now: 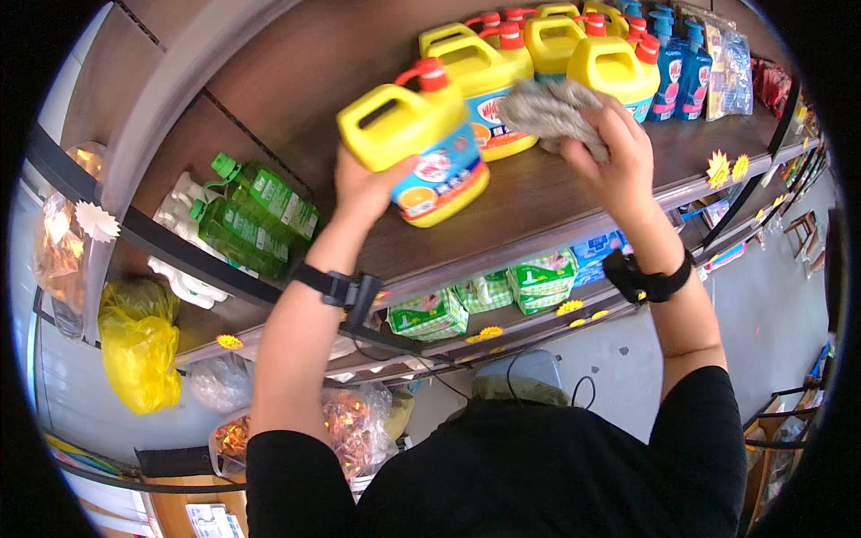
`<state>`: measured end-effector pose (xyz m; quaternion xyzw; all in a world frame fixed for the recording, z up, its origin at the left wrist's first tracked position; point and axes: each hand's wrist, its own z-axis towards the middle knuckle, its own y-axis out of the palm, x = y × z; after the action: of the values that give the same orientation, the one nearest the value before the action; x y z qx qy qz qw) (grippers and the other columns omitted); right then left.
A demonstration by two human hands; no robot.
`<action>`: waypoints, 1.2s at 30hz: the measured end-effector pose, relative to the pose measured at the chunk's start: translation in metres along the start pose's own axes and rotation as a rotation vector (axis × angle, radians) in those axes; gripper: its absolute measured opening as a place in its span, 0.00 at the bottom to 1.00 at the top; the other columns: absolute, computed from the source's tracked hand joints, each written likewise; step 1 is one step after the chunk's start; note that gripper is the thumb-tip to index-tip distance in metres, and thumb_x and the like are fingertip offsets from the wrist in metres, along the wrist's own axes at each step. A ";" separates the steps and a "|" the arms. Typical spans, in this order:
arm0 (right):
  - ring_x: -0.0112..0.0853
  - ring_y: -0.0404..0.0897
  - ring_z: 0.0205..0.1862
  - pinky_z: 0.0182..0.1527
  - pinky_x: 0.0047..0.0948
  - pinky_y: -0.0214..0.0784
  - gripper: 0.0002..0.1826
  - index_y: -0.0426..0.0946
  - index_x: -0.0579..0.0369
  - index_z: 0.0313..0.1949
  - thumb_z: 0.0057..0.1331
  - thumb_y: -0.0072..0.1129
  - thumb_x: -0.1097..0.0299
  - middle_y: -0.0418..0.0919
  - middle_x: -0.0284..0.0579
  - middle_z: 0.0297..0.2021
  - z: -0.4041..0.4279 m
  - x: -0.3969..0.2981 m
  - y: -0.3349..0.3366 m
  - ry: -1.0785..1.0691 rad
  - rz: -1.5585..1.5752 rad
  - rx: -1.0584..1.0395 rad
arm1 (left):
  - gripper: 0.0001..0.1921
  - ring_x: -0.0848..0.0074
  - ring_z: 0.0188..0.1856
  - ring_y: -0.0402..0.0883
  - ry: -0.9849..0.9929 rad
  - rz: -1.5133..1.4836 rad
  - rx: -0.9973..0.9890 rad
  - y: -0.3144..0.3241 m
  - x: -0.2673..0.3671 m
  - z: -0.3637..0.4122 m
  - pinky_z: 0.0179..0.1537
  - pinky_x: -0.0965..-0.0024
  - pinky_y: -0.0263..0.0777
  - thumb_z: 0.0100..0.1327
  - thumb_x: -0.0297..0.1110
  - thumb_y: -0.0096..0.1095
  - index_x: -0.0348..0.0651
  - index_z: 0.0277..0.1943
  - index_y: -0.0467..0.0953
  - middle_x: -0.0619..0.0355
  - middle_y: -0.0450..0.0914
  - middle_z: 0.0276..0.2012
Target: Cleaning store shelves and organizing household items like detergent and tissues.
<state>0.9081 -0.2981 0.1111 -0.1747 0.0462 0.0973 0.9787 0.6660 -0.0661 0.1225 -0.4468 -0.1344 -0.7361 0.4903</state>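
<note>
My left hand [366,185] grips a yellow jug of liquid detergent [430,161] with a red pump top and a blue label. The jug tilts a little above the dark wooden shelf [430,245]; whether its base touches the board I cannot tell. A crumpled grey cloth [555,111] is pinched in my right hand [615,155]. Behind the cloth stand more yellow jugs [615,67], partly hidden by it and by each other. Another yellow jug [501,134] stands just right of the held one.
Blue pump bottles [693,77] and plastic packets [733,74] stand at the shelf's right. Green bottles [259,215] lean at the left, beyond a black metal upright [181,249]. Green-and-white packs [427,313] fill the shelf below. A yellow plastic bag [141,350] hangs at far left.
</note>
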 end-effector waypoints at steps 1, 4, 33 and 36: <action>0.45 0.78 0.35 0.35 0.38 0.72 0.15 0.73 0.56 0.36 0.48 0.65 0.70 0.77 0.45 0.39 -0.020 0.014 0.001 0.073 -0.007 -0.095 | 0.21 0.74 0.42 0.80 -0.078 0.025 0.051 -0.012 0.002 0.000 0.46 0.71 0.73 0.46 0.22 0.72 0.33 0.46 0.75 0.54 0.81 0.42; 0.46 0.77 0.36 0.37 0.39 0.71 0.14 0.73 0.56 0.36 0.49 0.62 0.70 0.76 0.46 0.36 -0.065 0.033 0.015 0.150 -0.013 -0.237 | 0.24 0.73 0.41 0.80 -0.113 0.172 0.237 -0.056 -0.022 0.009 0.45 0.70 0.74 0.43 0.24 0.76 0.32 0.45 0.75 0.52 0.81 0.42; 0.46 0.76 0.37 0.38 0.40 0.70 0.16 0.74 0.56 0.37 0.51 0.59 0.62 0.76 0.47 0.34 -0.073 0.039 0.027 0.380 0.005 -0.257 | 0.38 0.54 0.54 0.66 0.392 0.880 0.365 0.029 0.020 0.104 0.55 0.55 0.60 0.48 0.55 0.70 0.30 0.52 0.68 0.40 0.69 0.49; 0.45 0.76 0.37 0.39 0.39 0.70 0.16 0.74 0.54 0.36 0.50 0.61 0.61 0.76 0.46 0.34 -0.074 0.038 0.031 0.396 0.048 -0.204 | 0.29 0.63 0.47 0.76 0.077 0.529 -0.067 0.068 0.008 0.129 0.48 0.63 0.68 0.55 0.50 0.66 0.31 0.47 0.72 0.44 0.77 0.44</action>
<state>0.9348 -0.2891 0.0274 -0.2876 0.2317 0.0886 0.9251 0.7900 -0.0213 0.1858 -0.4540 0.0304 -0.6028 0.6554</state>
